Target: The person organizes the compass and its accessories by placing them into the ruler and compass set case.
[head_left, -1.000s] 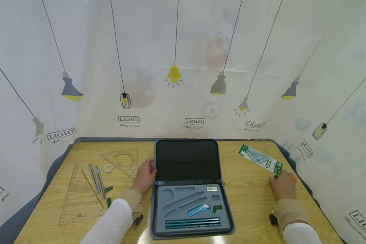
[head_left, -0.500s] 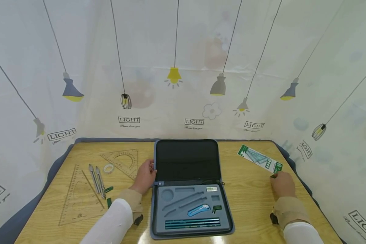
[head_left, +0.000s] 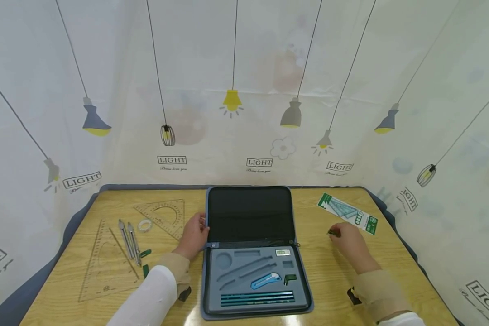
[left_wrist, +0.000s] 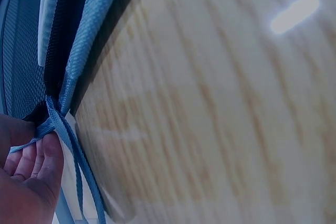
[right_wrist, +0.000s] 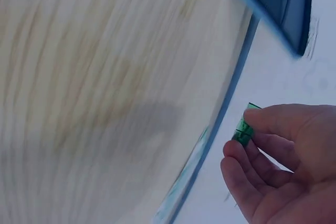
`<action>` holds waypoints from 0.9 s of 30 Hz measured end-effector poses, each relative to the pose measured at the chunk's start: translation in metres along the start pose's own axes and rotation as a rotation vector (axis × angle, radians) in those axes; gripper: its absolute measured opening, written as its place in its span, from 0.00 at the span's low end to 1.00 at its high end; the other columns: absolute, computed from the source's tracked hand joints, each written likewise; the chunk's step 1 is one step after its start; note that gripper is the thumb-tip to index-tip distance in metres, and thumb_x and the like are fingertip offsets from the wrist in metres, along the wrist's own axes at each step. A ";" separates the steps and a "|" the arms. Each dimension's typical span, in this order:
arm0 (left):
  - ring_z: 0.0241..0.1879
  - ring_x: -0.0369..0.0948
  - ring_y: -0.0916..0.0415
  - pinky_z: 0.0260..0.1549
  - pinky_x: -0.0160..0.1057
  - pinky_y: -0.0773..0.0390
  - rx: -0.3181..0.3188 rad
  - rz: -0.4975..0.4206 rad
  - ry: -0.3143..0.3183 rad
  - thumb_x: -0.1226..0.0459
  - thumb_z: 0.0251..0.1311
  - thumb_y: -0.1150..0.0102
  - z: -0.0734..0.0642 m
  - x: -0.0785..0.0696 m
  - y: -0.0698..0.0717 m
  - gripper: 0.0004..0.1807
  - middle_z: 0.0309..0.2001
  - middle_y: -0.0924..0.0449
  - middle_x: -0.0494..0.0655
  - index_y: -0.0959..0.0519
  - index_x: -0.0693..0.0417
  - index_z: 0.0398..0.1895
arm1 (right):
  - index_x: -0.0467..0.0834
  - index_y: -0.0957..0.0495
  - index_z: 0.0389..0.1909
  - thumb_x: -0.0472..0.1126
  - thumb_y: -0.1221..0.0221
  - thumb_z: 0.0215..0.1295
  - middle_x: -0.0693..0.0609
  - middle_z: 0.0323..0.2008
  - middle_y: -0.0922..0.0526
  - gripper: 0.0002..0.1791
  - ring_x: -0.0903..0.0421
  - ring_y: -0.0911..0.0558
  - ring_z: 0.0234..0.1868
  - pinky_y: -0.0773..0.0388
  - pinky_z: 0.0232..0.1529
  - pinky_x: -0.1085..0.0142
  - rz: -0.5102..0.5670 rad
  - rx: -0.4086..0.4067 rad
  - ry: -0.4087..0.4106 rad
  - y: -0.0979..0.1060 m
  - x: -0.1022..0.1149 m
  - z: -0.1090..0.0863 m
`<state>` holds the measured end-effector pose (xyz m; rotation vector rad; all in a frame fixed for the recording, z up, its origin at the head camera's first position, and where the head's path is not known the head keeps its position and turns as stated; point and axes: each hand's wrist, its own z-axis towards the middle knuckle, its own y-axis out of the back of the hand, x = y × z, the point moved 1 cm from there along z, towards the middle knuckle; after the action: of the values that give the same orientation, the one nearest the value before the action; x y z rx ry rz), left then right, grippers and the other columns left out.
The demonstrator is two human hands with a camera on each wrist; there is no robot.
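Small green piece [right_wrist: 244, 131], pinched betw. thumb and fingertips of R hand [head_left: 349, 242], seemingly lifted off tabletop [head_left: 318, 290], R of unfolded case [head_left: 250, 213], near green-and-white packet [head_left: 347, 213]. Hands well apart; L hand [head_left: 193, 235] at case's L side by the fold, gripping blue band [left_wrist: 47, 125] betw. thumb and fingers. Best handled, by all appearances, w/ light but firm pinch: v. small part, easily dropped or twisted. Prob. worth turning flat before any set-down, w/ fingertips high on its sides for a clear view; steady L grip useful vs. case sliding. R forearm low, angled fwd & L; lower fingers bent beneath the pinch. L forearm slanting fwd & R, toward case.
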<state>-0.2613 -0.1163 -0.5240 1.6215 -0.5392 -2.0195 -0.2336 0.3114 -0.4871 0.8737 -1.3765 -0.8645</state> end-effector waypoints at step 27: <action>0.32 0.47 0.25 0.34 0.43 0.23 -0.054 -0.059 -0.100 0.76 0.53 0.45 0.001 0.009 -0.002 0.16 0.34 0.26 0.57 0.30 0.71 0.47 | 0.45 0.20 0.33 0.32 0.34 0.51 0.57 0.29 0.25 0.09 0.62 0.28 0.30 0.26 0.31 0.66 -0.072 0.258 0.349 -0.046 0.098 -0.036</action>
<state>-0.2637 -0.1201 -0.5323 1.5277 -0.4737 -2.1486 -0.1963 0.2035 -0.4865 1.2168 -1.1684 -0.5606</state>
